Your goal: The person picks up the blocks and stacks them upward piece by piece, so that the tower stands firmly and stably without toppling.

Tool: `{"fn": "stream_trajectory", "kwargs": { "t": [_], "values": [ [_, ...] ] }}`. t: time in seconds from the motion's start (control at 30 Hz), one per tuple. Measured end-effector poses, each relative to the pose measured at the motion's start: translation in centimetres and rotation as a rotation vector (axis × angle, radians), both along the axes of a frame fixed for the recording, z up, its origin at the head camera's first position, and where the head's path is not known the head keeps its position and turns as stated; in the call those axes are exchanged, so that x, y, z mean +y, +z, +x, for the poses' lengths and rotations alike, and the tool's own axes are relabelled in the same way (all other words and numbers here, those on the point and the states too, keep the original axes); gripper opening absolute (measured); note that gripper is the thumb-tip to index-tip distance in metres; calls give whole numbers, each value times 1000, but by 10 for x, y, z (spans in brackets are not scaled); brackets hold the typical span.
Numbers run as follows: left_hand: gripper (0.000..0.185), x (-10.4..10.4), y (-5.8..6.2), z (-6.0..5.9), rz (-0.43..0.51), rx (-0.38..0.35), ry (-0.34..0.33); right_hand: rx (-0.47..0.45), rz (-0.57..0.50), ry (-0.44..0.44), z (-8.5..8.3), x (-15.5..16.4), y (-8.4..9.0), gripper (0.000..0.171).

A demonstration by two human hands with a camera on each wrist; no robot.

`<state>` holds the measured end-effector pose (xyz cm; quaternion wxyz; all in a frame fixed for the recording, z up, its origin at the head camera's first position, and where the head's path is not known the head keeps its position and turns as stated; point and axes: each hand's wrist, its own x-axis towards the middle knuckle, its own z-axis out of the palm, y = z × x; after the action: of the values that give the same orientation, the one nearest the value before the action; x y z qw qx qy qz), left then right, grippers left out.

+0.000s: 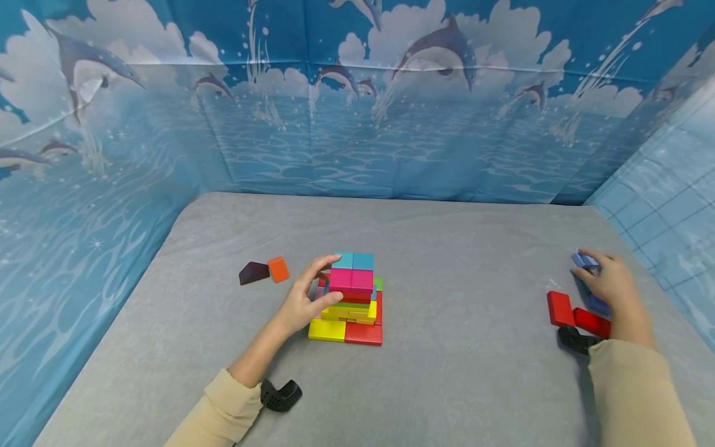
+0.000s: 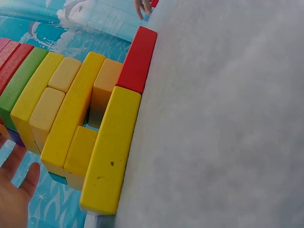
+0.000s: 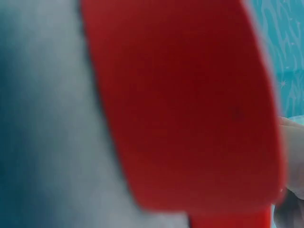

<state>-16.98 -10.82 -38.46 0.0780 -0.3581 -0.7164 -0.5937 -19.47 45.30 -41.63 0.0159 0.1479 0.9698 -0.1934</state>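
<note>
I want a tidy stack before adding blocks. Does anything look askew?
Slightly. The block tower has uneven layers: the yellow and orange blocks sit staggered with gaps between them. The left hand touches its side; no toppled blocks show.

Orange block (image 1: 278,269) and dark maroon block (image 1: 253,272) lie touching on grey table cover (image 1: 458,248), up-left of the left fingers. Dolphin-print backdrop (image 1: 357,99) encloses the table, well beyond all fingertips.

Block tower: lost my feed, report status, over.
Left hand touching the block tower at its magenta layer. Right hand gripping a blue block far right. Red blocks lie by that hand; nothing between hand and tower.
</note>
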Motion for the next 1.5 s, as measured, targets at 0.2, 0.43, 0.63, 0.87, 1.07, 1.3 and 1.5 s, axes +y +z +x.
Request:
{"fn": "stream_trajectory", "kwargs": {
  "t": [0.2, 0.43, 0.63, 0.87, 1.07, 1.3, 1.5],
  "values": [
    [54, 0, 1, -1, 11, 10, -13, -4, 28, 8, -5, -2, -2, 51],
    [55, -1, 0, -1, 10, 8, -12, 101, -17, 197, -11, -24, 9, 44],
    [56, -1, -1, -1, -5, -5, -3, 299, -104, 371, -19, -92, 43, 39],
    [56, -1, -1, -1, -14, -5, 4, 573, -217, 724, -18, -202, 77, 36],
    [56, -1, 0, -1, -22, -3, 3, 548, -376, 927, -7, -283, 89, 34],
    [59, -2, -4, -4, -33, -38, -3, 429, -483, 995, -2, -336, 97, 34],
    [64, -2, -7, -6, -18, -33, -16, 380, -501, 1000, -3, -352, 96, 35]
  ]
}}
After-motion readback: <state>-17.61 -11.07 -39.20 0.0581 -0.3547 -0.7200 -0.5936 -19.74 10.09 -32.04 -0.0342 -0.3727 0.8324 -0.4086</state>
